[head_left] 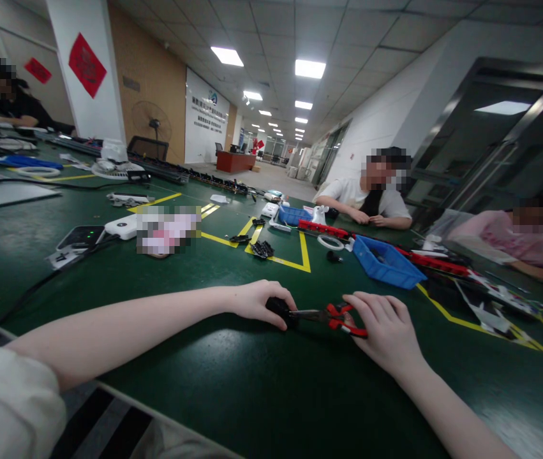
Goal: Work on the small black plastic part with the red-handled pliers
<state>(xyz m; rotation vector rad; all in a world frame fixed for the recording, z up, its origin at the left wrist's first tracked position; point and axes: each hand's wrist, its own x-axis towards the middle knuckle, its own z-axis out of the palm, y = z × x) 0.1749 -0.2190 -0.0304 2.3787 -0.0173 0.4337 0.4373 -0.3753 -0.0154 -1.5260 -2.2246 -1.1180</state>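
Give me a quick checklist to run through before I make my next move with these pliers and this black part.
1. Left hand steadying the black part: ok, held between thumb and fingers.
2. Right hand on the red-handled needle-nose pliers: ok, at the handles.
3. Pliers pointed at the black part: ok, the nose reaches it.
4. Tips gripping firmly: cannot tell, their ends are hidden.
5. Pile of small black pieces out of the way: ok, beyond the left hand and apart from it.
6. Blue bin apart from the pliers: ok, beyond the right hand.
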